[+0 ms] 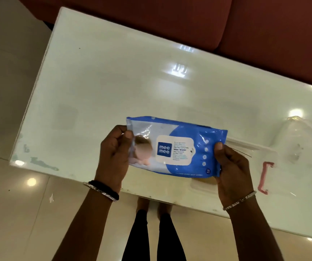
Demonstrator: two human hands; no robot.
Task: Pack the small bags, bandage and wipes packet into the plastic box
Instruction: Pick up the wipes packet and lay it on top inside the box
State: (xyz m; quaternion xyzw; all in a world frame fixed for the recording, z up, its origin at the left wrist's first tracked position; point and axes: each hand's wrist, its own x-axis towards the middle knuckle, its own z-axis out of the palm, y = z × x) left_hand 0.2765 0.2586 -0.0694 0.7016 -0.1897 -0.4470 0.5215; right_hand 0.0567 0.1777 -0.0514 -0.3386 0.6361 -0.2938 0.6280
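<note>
One wipes packet (177, 147), label up, long axis running left to right, held above the table's (95, 81) near edge. Left hand (113, 153) pinches its left end, right hand (232, 166) grips the right. One clear plastic box (290, 147) sits right.

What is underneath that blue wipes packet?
Under the wipes packet, held by both hands, lies the clear plastic box with a pink latch. Its contents are hidden.

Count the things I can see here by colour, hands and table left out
Blue and white: 1, wipes packet
Clear: 1, plastic box with a pink clasp
Silver: 2, bangles
Black: 1, band
Total: 5
</note>
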